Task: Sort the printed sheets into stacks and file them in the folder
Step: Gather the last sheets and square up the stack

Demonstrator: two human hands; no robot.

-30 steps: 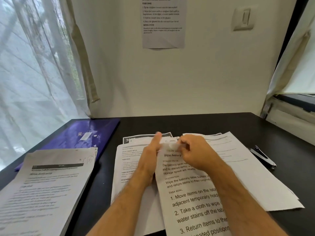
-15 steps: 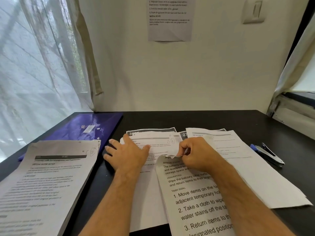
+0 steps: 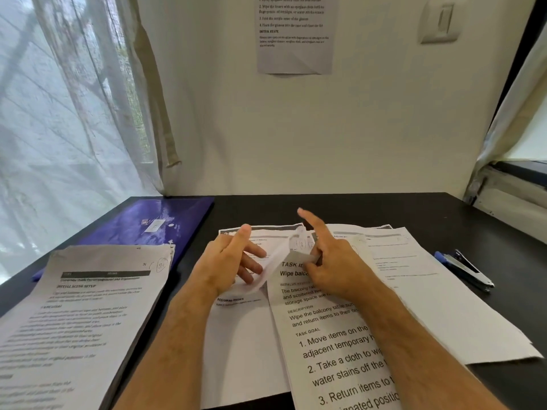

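A printed sheet (image 3: 334, 344) headed "Wipe balcony" lies in the middle, on top of other sheets (image 3: 245, 335). Its top corner (image 3: 278, 258) is curled up and back between my hands. My right hand (image 3: 334, 261) pinches the top edge of this sheet with thumb and middle fingers, the index finger pointing away. My left hand (image 3: 228, 261) has its fingers spread, the tips touching the curled flap from the left. A thick stack of sheets (image 3: 88, 306) lies at the left. The purple folder (image 3: 148, 223) lies shut behind that stack.
More sheets (image 3: 429, 276) fan out on the right of the black table (image 3: 355, 208). A blue and silver stapler (image 3: 464, 269) lies beyond them at the right. A notice (image 3: 296, 34) hangs on the wall ahead; a curtain (image 3: 59, 113) covers the left.
My left hand has lifted off the middle sheets and moved right to the curled flap. The right index finger has straightened, and the sheet's top corner has curled up further.
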